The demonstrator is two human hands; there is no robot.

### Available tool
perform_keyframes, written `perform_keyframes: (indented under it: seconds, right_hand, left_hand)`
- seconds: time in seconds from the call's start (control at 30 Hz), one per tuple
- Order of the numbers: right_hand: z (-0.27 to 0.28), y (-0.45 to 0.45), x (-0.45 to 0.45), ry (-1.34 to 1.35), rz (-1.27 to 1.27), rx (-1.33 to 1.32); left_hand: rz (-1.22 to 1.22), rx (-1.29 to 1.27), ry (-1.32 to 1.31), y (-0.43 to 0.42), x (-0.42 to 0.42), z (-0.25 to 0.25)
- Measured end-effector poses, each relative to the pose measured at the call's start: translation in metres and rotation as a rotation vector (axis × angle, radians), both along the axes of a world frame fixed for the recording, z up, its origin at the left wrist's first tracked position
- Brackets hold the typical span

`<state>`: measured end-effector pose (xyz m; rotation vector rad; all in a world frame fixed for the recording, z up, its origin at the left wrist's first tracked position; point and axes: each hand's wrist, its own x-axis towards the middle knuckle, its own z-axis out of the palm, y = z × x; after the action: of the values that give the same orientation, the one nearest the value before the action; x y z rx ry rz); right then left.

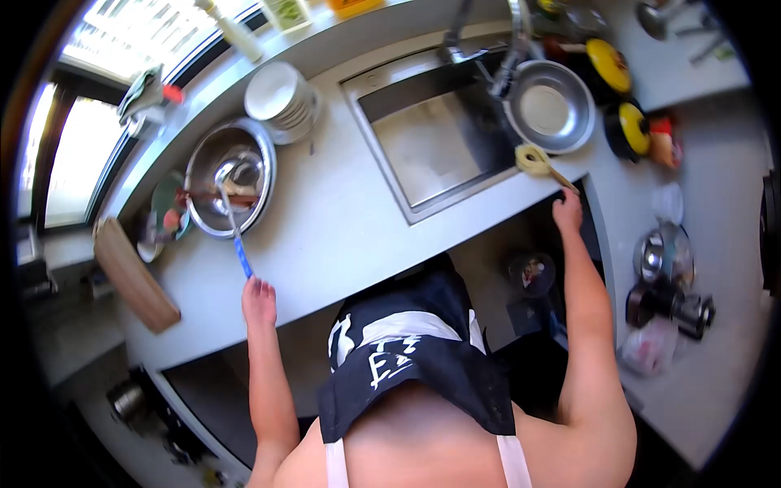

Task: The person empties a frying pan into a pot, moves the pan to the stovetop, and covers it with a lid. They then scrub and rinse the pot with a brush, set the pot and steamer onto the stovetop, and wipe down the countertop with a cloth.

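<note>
At the end of a long utensil with a blue handle is my left hand, its fingers closed around the handle's lower end. The utensil's pale, thin shaft reaches up into a steel bowl, where several other items lie; what kind of tool it is I cannot make out. On the right, my right hand grips the wooden handle of a pot brush with a pale, looped head. That head lies by the sink's right front corner, just below a round steel basin.
The steel sink with its faucet is ahead of me. White stacked bowls stand between sink and window. A wooden board is at far left. Black pots with yellow lids stand right; a bin is below.
</note>
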<state>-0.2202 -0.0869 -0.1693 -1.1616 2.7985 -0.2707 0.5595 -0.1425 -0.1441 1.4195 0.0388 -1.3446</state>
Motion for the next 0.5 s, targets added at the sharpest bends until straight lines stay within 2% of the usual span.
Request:
perform_keyframes:
  seconds: [0.07, 0.1, 0.17, 0.2, 0.27, 0.37, 0.5]
  right_hand:
    - [-0.037, 0.0, -0.037, 0.081, 0.051, 0.02]
    - [-0.027, -0.018, -0.032, 0.018, 0.029, 0.183]
    - [-0.052, -0.01, -0.053, 0.101, 0.095, 0.16]
    - [-0.058, -0.018, -0.055, 0.042, 0.098, 0.233]
    - [-0.057, -0.015, -0.056, 0.088, 0.133, 0.173]
    - [-0.047, -0.008, -0.054, 0.009, 0.181, 0.124]
    - [-0.03, 0.005, -0.034, -0.172, 0.384, -0.248]
  left_hand:
    - [0.056, 0.065, -0.073, -0.005, -0.014, 0.007]
    - [0.138, 0.078, -0.102, 0.015, -0.013, 0.022]
    - [0.133, 0.1, -0.073, 0.003, -0.037, 0.022]
    - [0.166, 0.126, -0.077, 0.015, -0.044, 0.029]
    - [0.181, 0.131, -0.121, 0.021, -0.053, 0.03]
    - [0.189, 0.161, -0.068, 0.033, -0.07, 0.032]
    - [0.175, 0.221, -0.089, 0.067, -0.077, 0.014]
